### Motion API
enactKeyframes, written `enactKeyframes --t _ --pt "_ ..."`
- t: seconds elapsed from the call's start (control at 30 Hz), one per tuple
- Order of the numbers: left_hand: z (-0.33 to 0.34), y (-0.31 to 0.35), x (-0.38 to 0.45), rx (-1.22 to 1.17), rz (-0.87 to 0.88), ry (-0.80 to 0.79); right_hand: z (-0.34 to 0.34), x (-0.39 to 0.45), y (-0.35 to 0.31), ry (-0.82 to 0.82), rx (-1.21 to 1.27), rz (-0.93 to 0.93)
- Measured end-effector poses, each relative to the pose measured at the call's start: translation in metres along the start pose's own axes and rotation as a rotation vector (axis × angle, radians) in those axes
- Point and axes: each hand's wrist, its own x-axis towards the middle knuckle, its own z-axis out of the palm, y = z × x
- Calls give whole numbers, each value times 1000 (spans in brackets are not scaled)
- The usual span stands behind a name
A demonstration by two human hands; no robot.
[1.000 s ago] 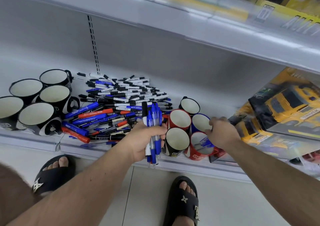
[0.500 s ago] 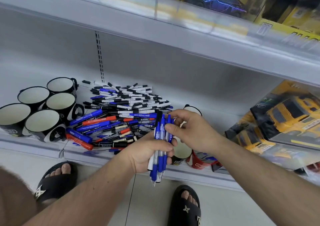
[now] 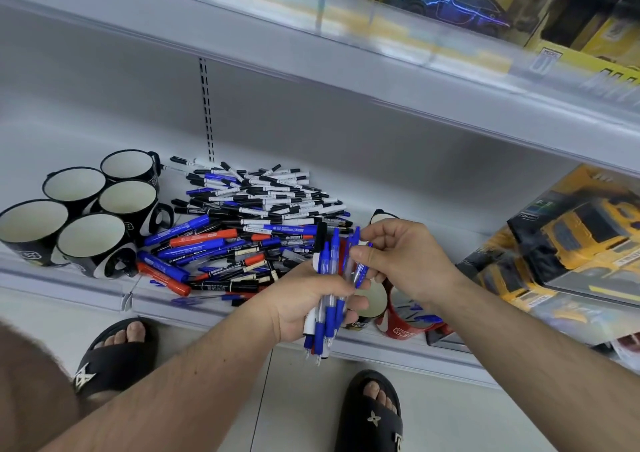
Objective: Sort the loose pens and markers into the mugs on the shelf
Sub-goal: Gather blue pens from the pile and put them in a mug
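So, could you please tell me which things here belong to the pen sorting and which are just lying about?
Job:
- left hand gripping bundle of blue pens
- right hand pinching one blue pen
- loose pile of markers
- black mugs
- red mug

Lying about:
- boxed yellow toy trucks

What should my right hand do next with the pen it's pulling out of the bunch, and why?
Probably carry that blue pen down into the red mug just below. The right hand pinches it clear of the bunch the left hand grips, and that mug already holds blue pens.
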Motion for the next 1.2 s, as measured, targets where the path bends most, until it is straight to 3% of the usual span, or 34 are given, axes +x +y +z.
enactKeyframes --t 0.33,0.57,0.77,0.9,1.0,1.1,1.2 --pt "-11 -4 1 24 -4 164 -40 10 -8 51 -134 24" --pt "-1 -3 1 201 -78 -18 -25 5 -1 -215 -139 59" --pt "-2 -4 1 243 -95 -64 -18 3 2 -239 -107 25" --pt "-1 -7 1 257 -111 -79 -13 3 4 -185 -138 34" --pt "-3 -9 4 179 -110 -4 -26 4 5 -156 -208 60" --pt "-11 -8 8 31 -74 187 -64 8 5 24 -189 77" --pt "-14 -8 13 -102 -33 294 -102 12 19 212 -369 72"
